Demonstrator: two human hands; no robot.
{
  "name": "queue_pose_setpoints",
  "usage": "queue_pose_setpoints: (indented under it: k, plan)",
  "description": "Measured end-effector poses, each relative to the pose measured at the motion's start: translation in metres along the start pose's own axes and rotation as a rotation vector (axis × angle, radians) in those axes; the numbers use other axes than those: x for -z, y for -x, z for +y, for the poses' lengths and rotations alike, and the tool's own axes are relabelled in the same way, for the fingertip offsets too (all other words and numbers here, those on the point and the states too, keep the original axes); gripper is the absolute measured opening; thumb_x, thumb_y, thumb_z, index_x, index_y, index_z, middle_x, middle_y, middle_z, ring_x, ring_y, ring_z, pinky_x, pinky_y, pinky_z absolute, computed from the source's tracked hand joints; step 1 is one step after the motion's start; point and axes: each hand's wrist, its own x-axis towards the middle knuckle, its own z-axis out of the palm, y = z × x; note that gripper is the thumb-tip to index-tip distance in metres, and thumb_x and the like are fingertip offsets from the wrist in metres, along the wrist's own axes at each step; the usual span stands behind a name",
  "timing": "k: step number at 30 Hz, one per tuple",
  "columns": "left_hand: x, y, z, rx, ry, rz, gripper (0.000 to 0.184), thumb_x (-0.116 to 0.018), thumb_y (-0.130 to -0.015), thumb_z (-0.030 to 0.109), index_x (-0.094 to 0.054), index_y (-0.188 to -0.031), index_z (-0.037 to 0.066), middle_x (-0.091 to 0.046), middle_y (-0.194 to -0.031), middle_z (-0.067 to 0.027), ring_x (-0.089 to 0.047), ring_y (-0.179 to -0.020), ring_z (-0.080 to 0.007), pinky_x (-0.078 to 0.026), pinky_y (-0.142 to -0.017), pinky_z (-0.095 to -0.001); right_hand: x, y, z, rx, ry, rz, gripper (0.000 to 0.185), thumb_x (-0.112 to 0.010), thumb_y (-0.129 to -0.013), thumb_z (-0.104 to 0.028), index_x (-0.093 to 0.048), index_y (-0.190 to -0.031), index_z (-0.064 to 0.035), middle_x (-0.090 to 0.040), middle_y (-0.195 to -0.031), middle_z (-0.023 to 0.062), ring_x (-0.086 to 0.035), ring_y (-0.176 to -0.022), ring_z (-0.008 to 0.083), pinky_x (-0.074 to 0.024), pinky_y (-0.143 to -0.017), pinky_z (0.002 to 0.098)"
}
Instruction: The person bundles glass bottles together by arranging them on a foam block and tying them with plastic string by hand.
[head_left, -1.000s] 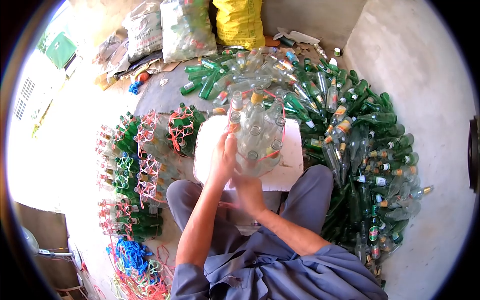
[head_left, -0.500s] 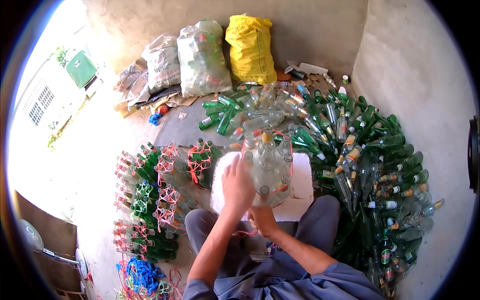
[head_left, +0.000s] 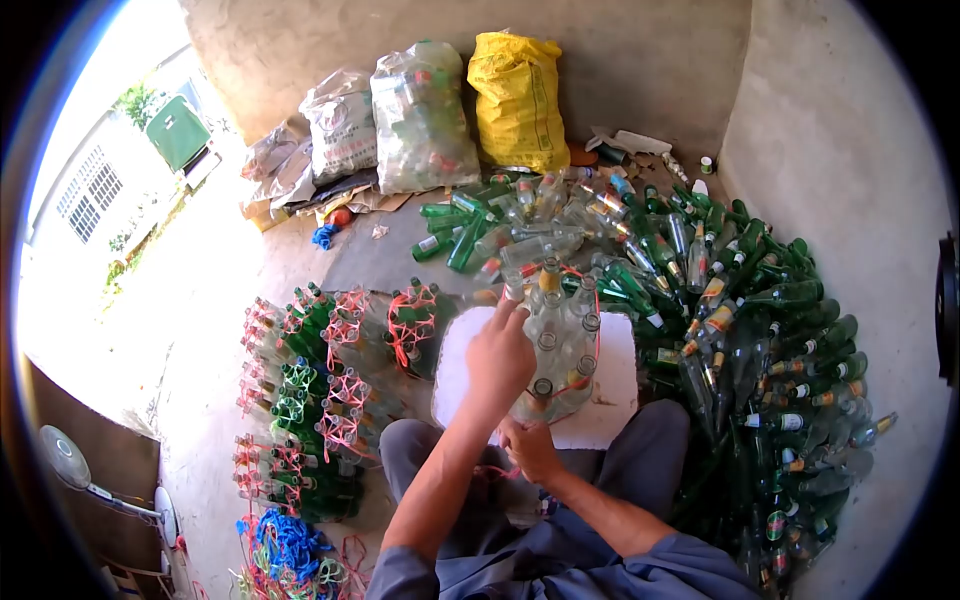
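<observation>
At frame centre, the left hand lies at clear bottles encircled by red cord, grip indeterminable; just below, the right hand is closed, contents hidden

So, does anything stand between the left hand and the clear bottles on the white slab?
Nothing visible does. The left hand overlaps the clear bottles on their left in this view, close to one neck. A red string runs along their right side; whether it also passes behind the hand is hidden.
</observation>
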Motion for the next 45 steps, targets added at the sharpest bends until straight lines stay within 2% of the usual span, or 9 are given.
queue_pose_setpoints:
  k: [5, 8, 16, 22, 24, 29, 38, 41, 45]
  plan:
    - [-0.013, 0.002, -0.014, -0.028, 0.083, 0.093, 0.025, -0.056, -0.085, 0.002, -0.069, -0.105, 0.008, -0.068, -0.124, -0.0086, -0.067, -0.102, -0.0344, -0.054, -0.086, -0.0429, 0.002, 0.008, -0.007, 0.292, 0.237, 0.074, 0.024, -0.048, -0.097, -0.012, -0.056, -0.077, -0.0006, -0.056, -0.063, 0.0097, -0.058, -0.051, 0.0198, -0.0457, -0.051, 0.0362]
    - [-0.013, 0.001, -0.015, -0.022, 0.184, 0.110, 0.025, -0.056, -0.084, -0.002, -0.069, -0.103, 0.008, -0.069, -0.122, -0.0090, -0.066, -0.104, -0.0347, -0.054, -0.087, -0.0432, 0.006, 0.013, -0.023, -0.125, -0.094, -0.089, 0.026, -0.050, -0.094, -0.012, -0.054, -0.072, -0.0002, -0.056, -0.060, 0.0103, -0.054, -0.046, 0.0169, -0.0410, -0.045, 0.0346]
    - [-0.017, -0.001, -0.020, -0.011, 0.327, 0.114, 0.027, -0.047, -0.086, -0.007, -0.068, -0.100, 0.002, -0.070, -0.114, -0.0139, -0.067, -0.107, -0.0329, -0.051, -0.094, -0.0362, 0.006, 0.020, -0.023, 0.006, -0.063, 0.054, 0.041, -0.052, -0.098, -0.025, -0.052, -0.064, -0.0017, -0.045, -0.051, 0.0024, -0.044, -0.043, 0.0082, -0.0333, -0.042, 0.0297]
    - [-0.019, -0.002, -0.022, -0.004, 0.315, 0.128, 0.020, -0.054, -0.088, -0.004, -0.068, -0.099, 0.006, -0.071, -0.113, -0.0122, -0.066, -0.104, -0.0364, -0.053, -0.089, -0.0418, 0.009, 0.024, -0.014, 0.156, -0.046, 0.129, 0.045, -0.056, -0.097, -0.029, -0.054, -0.061, -0.0029, -0.046, -0.051, 0.0007, -0.043, -0.045, 0.0079, -0.0336, -0.043, 0.0293]
    - [-0.017, -0.001, -0.020, 0.004, 0.326, 0.128, 0.020, -0.054, -0.088, -0.004, -0.067, -0.099, 0.006, -0.070, -0.114, -0.0121, -0.066, -0.104, -0.0365, -0.053, -0.089, -0.0418, 0.014, 0.024, -0.016, 0.138, -0.009, 0.139, 0.045, -0.056, -0.098, -0.029, -0.055, -0.061, -0.0022, -0.048, -0.051, 0.0016, -0.044, -0.047, 0.0091, -0.0351, -0.046, 0.0305]
    - [-0.017, 0.000, -0.022, -0.002, 0.289, 0.129, 0.022, -0.053, -0.087, -0.004, -0.067, -0.101, 0.006, -0.070, -0.116, -0.0119, -0.066, -0.106, -0.0363, -0.052, -0.089, -0.0416, 0.038, 0.027, -0.049, -0.202, -0.134, 0.098, 0.046, -0.057, -0.099, -0.029, -0.058, -0.064, 0.0007, -0.050, -0.051, 0.0046, -0.047, -0.051, 0.0116, -0.0393, -0.051, 0.0344]
    - [-0.017, 0.002, -0.022, -0.001, 0.311, 0.157, 0.024, -0.052, -0.086, -0.005, -0.066, -0.103, 0.005, -0.069, -0.118, -0.0115, -0.065, -0.108, -0.0355, -0.052, -0.090, -0.0409, 0.067, 0.023, -0.062, -0.090, 0.000, 0.043, 0.045, -0.059, -0.100, -0.028, -0.057, -0.068, 0.0034, -0.048, -0.052, 0.0133, -0.049, -0.050, 0.0138, -0.0403, -0.050, 0.0400]
    - [-0.018, 0.004, -0.024, 0.032, 0.336, 0.132, 0.025, -0.052, -0.085, -0.005, -0.066, -0.103, 0.006, -0.069, -0.118, -0.0105, -0.064, -0.111, -0.0359, -0.051, -0.092, -0.0413, 0.085, 0.018, -0.071, -0.008, 0.106, 0.012, 0.031, -0.061, -0.095, -0.016, -0.058, -0.070, 0.0032, -0.049, -0.055, 0.0025, -0.044, -0.056, 0.0064, -0.0419, -0.050, 0.0323]
    - [-0.019, 0.002, -0.028, -0.030, 0.223, 0.162, 0.028, -0.052, -0.083, -0.005, -0.067, -0.102, 0.008, -0.069, -0.120, -0.0094, -0.061, -0.117, -0.0376, -0.048, -0.098, -0.0430, 0.103, 0.012, -0.090, 0.209, 0.318, 0.026, 0.030, -0.062, -0.094, -0.014, -0.056, -0.071, 0.0032, -0.048, -0.056, 0.0118, -0.046, -0.055, 0.0072, -0.0431, -0.050, 0.0350]
